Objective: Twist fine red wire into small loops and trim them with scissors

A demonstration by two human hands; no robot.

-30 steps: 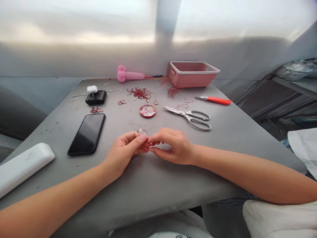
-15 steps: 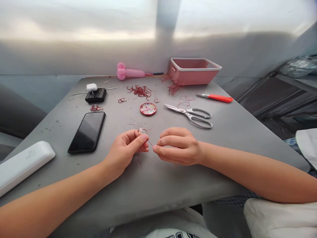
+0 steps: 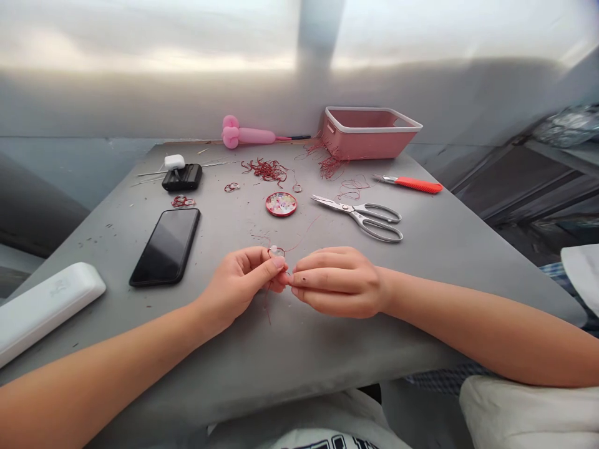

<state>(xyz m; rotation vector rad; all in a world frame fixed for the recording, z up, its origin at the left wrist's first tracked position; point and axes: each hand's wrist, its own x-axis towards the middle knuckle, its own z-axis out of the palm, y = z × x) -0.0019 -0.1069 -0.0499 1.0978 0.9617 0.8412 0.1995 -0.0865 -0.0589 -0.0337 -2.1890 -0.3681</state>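
Between the thumb and fingers of my left hand is pinched a small loop of red cord with pale beads. Loose thread ends trail from it, one running up to the right and another hanging below the fingers. My right hand is closed in a pinch, its fingertips meeting those of the left, on the red cord near the loop. Just where the fingertips meet, the cord is mostly hidden. Beyond the hands sits a round red-rimmed dish of small coloured beads.
Grey scissors and a red utility knife lie to the right. Behind are cut red cords, a pink basket and a pink balloon. A phone, black box and white case are left.
My right hand has moved closer to the left, so the fingertips now touch and the cord stretch between them has shortened. The beaded loop has shifted slightly to the right.
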